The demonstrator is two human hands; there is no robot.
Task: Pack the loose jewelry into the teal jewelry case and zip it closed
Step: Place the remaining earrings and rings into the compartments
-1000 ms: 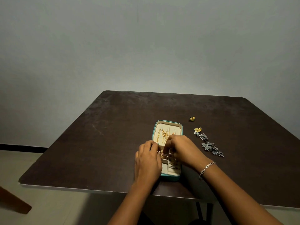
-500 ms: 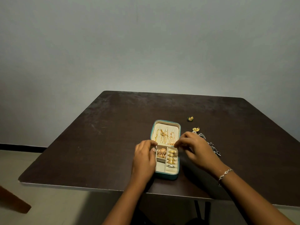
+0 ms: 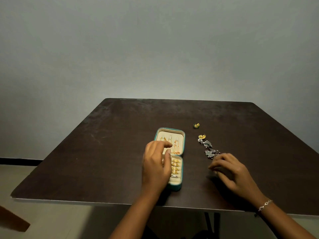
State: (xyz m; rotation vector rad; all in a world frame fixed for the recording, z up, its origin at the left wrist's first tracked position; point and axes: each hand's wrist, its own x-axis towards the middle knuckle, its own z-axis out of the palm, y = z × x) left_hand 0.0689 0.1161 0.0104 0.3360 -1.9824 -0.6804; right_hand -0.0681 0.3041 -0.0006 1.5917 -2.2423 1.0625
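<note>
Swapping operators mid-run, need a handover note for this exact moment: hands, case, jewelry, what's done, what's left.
Left hand: fingers relaxed over the teal case, nothing visibly held.
Right hand: fingers curled at the near end of the silver floral chain; grip unclear.
The case lies open on the table.
Done: gold chains in the far half, gold rings in the near half.
Left: pack the silver floral chain, gold flower piece and small gold-green piece, all loose right of the case; then zip.

Both forearms reach forward. The left hand [image 3: 156,167] hovers, fingers loosely bent. The right hand [image 3: 231,171] curls its fingertips downward.
</note>
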